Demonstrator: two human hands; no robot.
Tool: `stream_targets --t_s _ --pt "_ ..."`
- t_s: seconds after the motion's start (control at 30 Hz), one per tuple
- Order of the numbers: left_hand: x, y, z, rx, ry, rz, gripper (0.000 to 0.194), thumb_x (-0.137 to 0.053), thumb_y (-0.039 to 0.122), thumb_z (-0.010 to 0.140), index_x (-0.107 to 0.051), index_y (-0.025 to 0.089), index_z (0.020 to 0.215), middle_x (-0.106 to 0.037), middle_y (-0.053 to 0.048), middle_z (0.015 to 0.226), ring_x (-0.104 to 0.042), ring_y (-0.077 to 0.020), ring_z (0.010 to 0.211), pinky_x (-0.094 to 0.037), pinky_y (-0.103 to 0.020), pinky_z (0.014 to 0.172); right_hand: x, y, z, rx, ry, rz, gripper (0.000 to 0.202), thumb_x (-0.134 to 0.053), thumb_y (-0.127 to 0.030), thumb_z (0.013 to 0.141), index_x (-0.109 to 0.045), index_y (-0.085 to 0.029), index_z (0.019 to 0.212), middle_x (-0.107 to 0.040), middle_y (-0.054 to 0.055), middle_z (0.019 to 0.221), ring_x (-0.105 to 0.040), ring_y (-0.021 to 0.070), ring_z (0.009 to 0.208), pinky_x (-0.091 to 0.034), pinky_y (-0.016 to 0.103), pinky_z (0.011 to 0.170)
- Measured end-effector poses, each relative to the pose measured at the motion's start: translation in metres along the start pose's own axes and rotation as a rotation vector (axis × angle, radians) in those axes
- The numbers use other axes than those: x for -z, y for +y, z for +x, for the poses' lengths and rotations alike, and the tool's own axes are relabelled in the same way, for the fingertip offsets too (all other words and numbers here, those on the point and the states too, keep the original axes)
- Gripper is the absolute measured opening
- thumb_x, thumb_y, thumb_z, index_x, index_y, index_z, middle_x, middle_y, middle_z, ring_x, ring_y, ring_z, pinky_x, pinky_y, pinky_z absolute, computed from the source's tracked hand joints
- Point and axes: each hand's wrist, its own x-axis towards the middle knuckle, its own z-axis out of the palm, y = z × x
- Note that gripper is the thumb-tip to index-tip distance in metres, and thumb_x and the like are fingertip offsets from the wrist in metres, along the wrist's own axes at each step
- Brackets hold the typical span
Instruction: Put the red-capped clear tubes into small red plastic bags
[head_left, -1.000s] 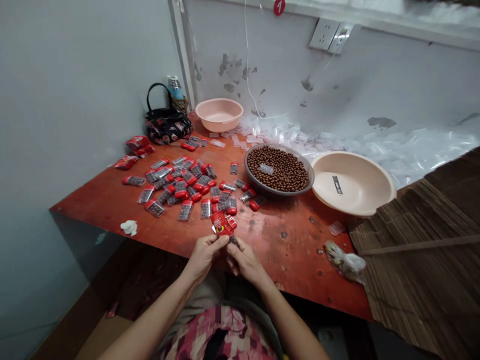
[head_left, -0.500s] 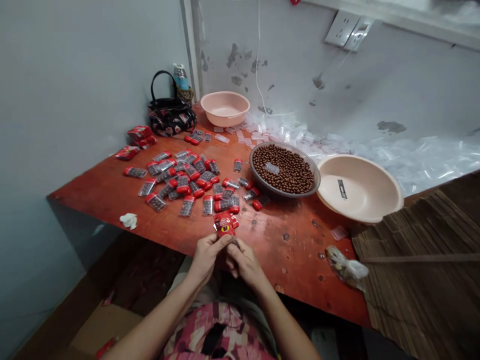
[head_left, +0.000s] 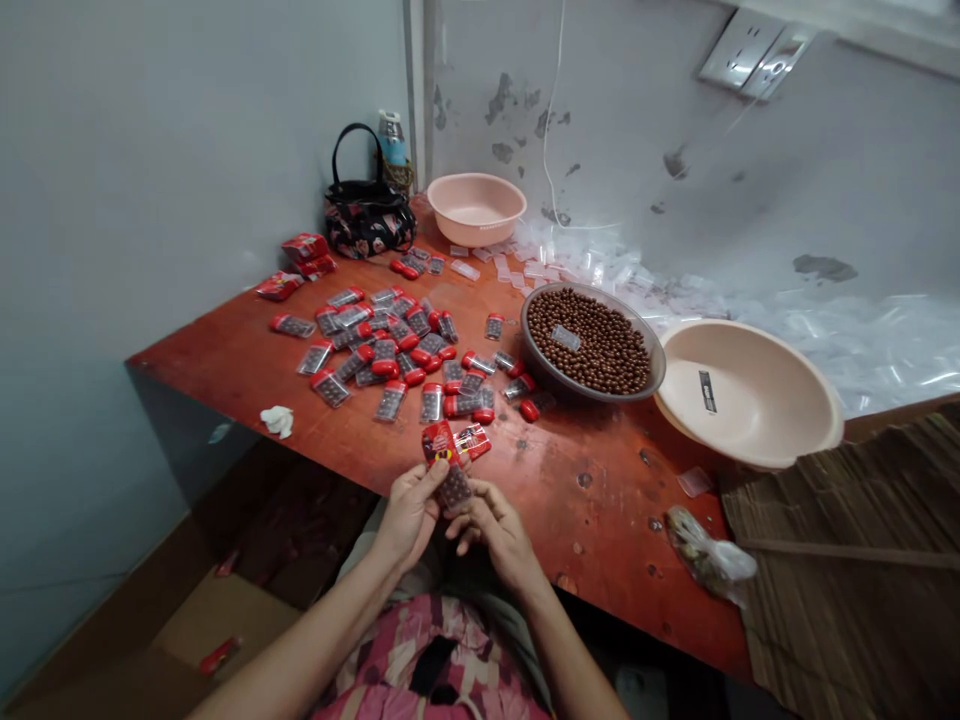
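Note:
My left hand (head_left: 411, 510) pinches a clear pack of brown balls (head_left: 454, 488) whose red card top (head_left: 437, 440) points away from me. Beside the pack's lower right edge is my right hand (head_left: 491, 525), its fingers apart and curved, the fingertips at the pack. Another red card packet (head_left: 472, 441) lies on the table just behind the held pack. Farther back, several clear boxes with red caps (head_left: 390, 400) lie in a loose pile, filled with dark balls. A grey bowl (head_left: 654, 385) of brown balls, with a small clear box (head_left: 565, 338) on top, stands right of the pile.
On the red table (head_left: 525, 480) stand a pink basin (head_left: 477, 210), a cream basin (head_left: 750, 395) and a flowered handbag (head_left: 370, 220). Clear plastic boxes (head_left: 885, 345) heap along the wall. Cardboard (head_left: 855, 560) and a knotted plastic bag (head_left: 709, 555) are at the right; crumpled tissue (head_left: 277, 421) lies front left.
The view has shifted, so the table scene sits farther right. My right hand has opened and drawn away slightly, and the ball-filled part of the pack now shows.

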Motion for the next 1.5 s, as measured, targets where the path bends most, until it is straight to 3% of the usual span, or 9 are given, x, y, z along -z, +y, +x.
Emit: stream_targets --t_s 0.07,0.17,0.3,0.5,0.83,1.1,1.33,1.5 --pt "0.001 0.002 -0.002 0.003 -0.012 -0.022 0.026 -0.061 0.028 0.07 -0.062 0.008 0.086 -0.061 -0.004 0.063 -0.053 -0.0116 0.049 -0.045 -0.025 0.045 -0.001 0.001 -0.002 0.01 0.05 0.023 0.026 -0.054 -0.037 0.076 -0.05 -0.016 0.091 -0.061 0.003 0.072 -0.059 0.0112 0.056 -0.047 0.021 0.048" --pt "0.0 -0.001 -0.008 0.028 -0.05 -0.013 0.027 -0.058 0.028 0.072 -0.061 0.007 0.09 -0.057 -0.002 0.057 -0.047 -0.0101 0.042 -0.039 -0.023 0.035 -0.006 0.005 -0.001 0.0 0.127 0.055 0.022 -0.061 -0.033 0.072 -0.051 -0.014 0.08 -0.061 0.0 0.057 -0.057 0.0097 0.045 -0.047 0.02 0.046" --pt "-0.001 0.0 -0.017 0.012 -0.042 0.003 0.029 -0.058 0.028 0.072 -0.061 0.006 0.091 -0.053 0.0 0.053 -0.044 -0.0095 0.038 -0.037 -0.024 0.033 -0.016 0.012 0.001 0.006 0.188 0.154 0.025 -0.065 -0.033 0.067 -0.048 -0.016 0.072 -0.062 0.0 0.054 -0.055 0.0096 0.037 -0.044 0.019 0.038" --pt "0.002 0.011 -0.026 -0.086 0.022 0.002 0.025 -0.055 0.031 0.074 -0.063 0.009 0.085 -0.06 -0.004 0.061 -0.049 -0.0113 0.046 -0.04 -0.024 0.042 -0.026 0.0 -0.007 0.035 0.263 -0.054 0.021 -0.064 -0.031 0.068 -0.052 -0.015 0.07 -0.062 0.0 0.052 -0.055 0.0105 0.037 -0.044 0.018 0.036" --pt "0.006 0.008 -0.027 -0.101 0.05 0.042 0.021 -0.058 0.032 0.071 -0.063 0.011 0.073 -0.058 -0.001 0.054 -0.046 -0.0099 0.042 -0.036 -0.022 0.039 -0.03 0.005 -0.003 -0.004 0.245 0.01 0.024 -0.064 -0.033 0.068 -0.047 -0.015 0.066 -0.061 0.0 0.048 -0.052 0.0093 0.032 -0.039 0.016 0.031" --pt "0.013 0.002 -0.026 -0.059 0.088 -0.035 0.021 -0.06 0.031 0.07 -0.061 0.01 0.074 -0.061 -0.004 0.063 -0.051 -0.0113 0.05 -0.04 -0.024 0.048 -0.034 -0.007 -0.006 0.022 0.275 -0.276 0.021 -0.064 -0.032 0.066 -0.052 -0.016 0.064 -0.056 -0.003 0.046 -0.05 0.0088 0.035 -0.04 0.018 0.035" --pt "0.019 -0.004 -0.03 -0.04 -0.015 -0.01 0.022 -0.058 0.032 0.071 -0.056 0.012 0.062 -0.051 0.001 0.051 -0.046 -0.0104 0.04 -0.038 -0.026 0.041 -0.032 -0.001 0.005 -0.034 0.209 -0.008 0.025 -0.065 -0.032 0.067 -0.046 -0.016 0.063 -0.061 -0.001 0.047 -0.05 0.0087 0.031 -0.037 0.016 0.03" --pt "0.028 0.001 -0.036 -0.082 0.031 -0.079 0.019 -0.06 0.026 0.071 -0.057 0.01 0.061 -0.054 0.0 0.054 -0.049 -0.01 0.048 -0.042 -0.025 0.049 -0.044 0.004 0.02 -0.051 0.132 0.063 0.026 -0.068 -0.028 0.064 -0.044 -0.017 0.064 -0.058 -0.004 0.042 -0.051 0.0088 0.031 -0.04 0.016 0.032"
